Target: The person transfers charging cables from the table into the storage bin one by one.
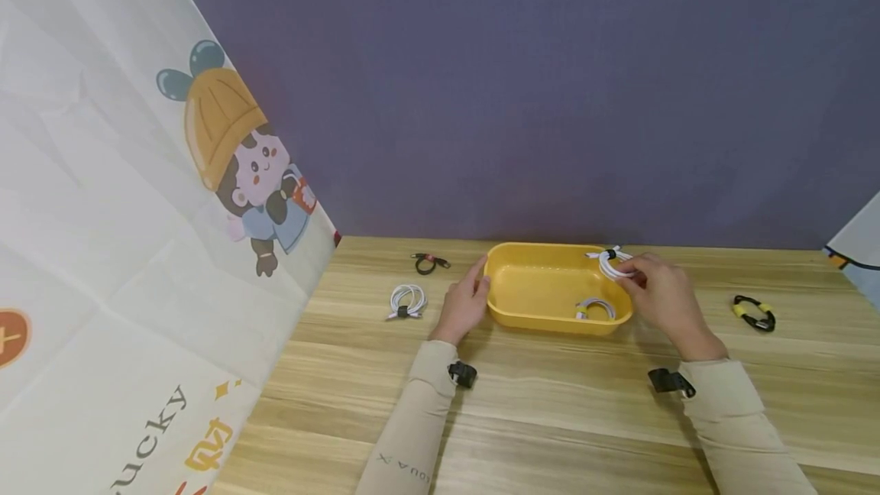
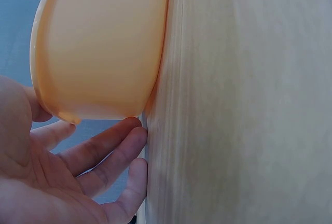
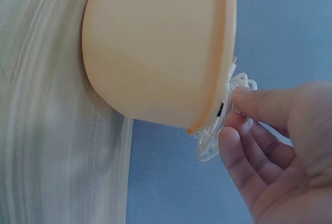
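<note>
A yellow plastic basin (image 1: pixel 543 319) stands on the wooden table, near its back edge. My left hand (image 1: pixel 464 304) holds the basin's left end, thumb at the rim and fingertips against the outer wall in the left wrist view. Over the basin's right rim, my right hand (image 1: pixel 663 292) pinches a coiled white cable (image 1: pixel 612 264) between thumb and fingers. A black tie wraps this coil, also visible as a white cable (image 3: pixel 210 143) beside the rim in the right wrist view. Inside the basin, at the front right, lies another coiled white cable (image 1: pixel 596 307) with a yellow tie.
Left of the basin lie a small black cable (image 1: pixel 426 263) with a red tie and a white cable coil (image 1: pixel 409 301) with a black tie. Farther right is a black cable coil (image 1: pixel 754 313) with yellow ties. A dark partition (image 1: pixel 550 98) rises behind the table.
</note>
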`<state>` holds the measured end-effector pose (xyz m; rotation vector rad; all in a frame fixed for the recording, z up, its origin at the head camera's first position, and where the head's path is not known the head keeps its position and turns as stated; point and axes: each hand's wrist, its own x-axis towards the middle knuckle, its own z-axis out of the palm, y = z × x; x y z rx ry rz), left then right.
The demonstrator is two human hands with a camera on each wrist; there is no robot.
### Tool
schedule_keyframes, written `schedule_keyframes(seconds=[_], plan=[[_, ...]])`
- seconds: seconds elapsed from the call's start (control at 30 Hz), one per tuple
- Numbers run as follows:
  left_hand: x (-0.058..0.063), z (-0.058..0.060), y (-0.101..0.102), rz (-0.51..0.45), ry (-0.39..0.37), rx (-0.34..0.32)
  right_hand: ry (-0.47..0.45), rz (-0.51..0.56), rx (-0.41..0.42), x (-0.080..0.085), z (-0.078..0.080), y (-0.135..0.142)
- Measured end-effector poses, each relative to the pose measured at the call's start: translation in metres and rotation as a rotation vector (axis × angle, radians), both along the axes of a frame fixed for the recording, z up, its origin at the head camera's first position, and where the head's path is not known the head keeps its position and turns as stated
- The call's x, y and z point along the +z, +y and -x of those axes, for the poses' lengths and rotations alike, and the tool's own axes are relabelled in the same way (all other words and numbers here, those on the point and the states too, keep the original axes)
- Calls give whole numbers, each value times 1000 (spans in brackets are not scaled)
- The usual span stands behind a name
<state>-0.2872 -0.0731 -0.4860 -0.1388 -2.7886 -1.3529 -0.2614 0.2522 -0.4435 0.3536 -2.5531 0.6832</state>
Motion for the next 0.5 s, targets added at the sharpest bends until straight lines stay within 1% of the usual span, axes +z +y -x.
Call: schedule_keyframes(seconds=[0.23,0.5], plan=[[1,-1,0,6,2,8,-5,-2,39,-3,0,-4],[2,-2,0,0,-2,10,-10,6,44,-2,-1,-7]])
